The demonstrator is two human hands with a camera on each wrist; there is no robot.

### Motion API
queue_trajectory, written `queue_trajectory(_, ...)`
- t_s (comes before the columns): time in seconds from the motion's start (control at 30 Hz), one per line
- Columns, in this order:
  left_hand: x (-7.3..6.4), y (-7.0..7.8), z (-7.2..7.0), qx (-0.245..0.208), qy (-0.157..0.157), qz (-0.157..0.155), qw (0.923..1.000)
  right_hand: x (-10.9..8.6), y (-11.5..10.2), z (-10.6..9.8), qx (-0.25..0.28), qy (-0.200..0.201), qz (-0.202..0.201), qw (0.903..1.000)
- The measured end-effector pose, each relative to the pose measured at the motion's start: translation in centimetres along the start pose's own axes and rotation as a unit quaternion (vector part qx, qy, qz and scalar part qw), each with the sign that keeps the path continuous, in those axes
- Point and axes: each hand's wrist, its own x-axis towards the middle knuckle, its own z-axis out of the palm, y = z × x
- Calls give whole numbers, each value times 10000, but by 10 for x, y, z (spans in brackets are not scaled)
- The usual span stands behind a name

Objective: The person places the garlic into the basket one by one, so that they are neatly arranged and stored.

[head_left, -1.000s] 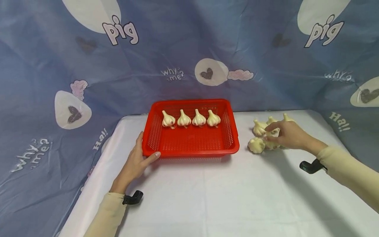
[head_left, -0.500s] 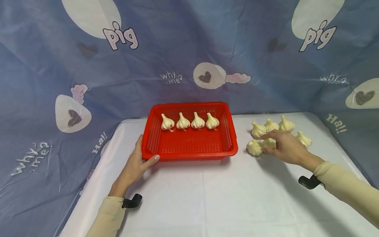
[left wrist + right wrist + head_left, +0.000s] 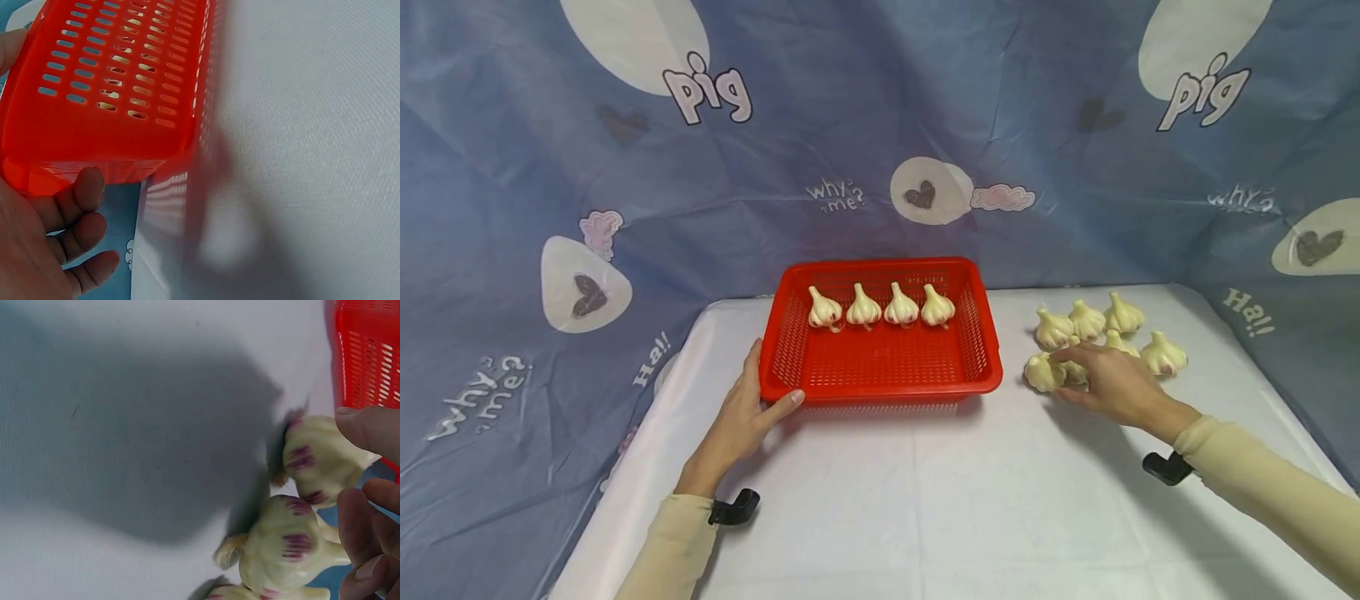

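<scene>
A red plastic basket (image 3: 880, 390) holds a row of several garlic bulbs (image 3: 863, 310) along its back side. My left hand (image 3: 741, 421) holds the basket's front left corner, thumb on the front rim and fingers along the left side. To the right, my right hand (image 3: 1120, 383) is over a cluster of loose garlic bulbs, thumb and fingers apart. Its fingertips are beside the front left bulb (image 3: 1043, 372), and partly hide another bulb (image 3: 1075, 375). In the right wrist view, thumb and fingers lie either side of a bulb's stem end (image 3: 319, 456), not closed on it.
White cloth (image 3: 917, 492) covers the table. Behind it hangs a blue printed curtain (image 3: 850, 125). More garlic bulbs (image 3: 1123, 314) stand behind and to the right of my right hand. The basket lies left of them.
My right hand has moved left and toward the front of the cluster, uncovering bulbs behind it. The left hand and basket stay put; the view has tilted slightly.
</scene>
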Motion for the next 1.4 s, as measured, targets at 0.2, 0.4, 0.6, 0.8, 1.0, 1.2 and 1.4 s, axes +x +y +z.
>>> queue_trajectory(0.2, 0, 0, -1, 45, -3, 64, 10000, 2, 1, 7, -86, 177, -112, 9997)
queue_trajectory(0.4, -1, -1, -1, 57, 35, 143, 9999, 5, -1, 12, -213, 231, -20, 9995)
queue_trajectory(0.6, -1, 1, -1, 91, 60, 195, 9997, 8, -2, 16, -315, 327, 60, 9990)
queue_trajectory(0.8, -3, -1, 0, 160, 62, 180, 9997, 10, -3, 22, -464, 393, 84, 9981)
queue_trajectory(1.0, -3, -4, 0, 180, 115, 208, 9996, 14, -4, 28, -686, 545, -89, 9961)
queue_trajectory(1.2, -3, -5, 1, 193, 151, 241, 9994, 14, -1, 32, -788, 550, -76, 9953)
queue_trajectory(1.4, -3, -5, 2, 182, 158, 261, 9994, 14, 2, 37, -835, 735, -108, 9937)
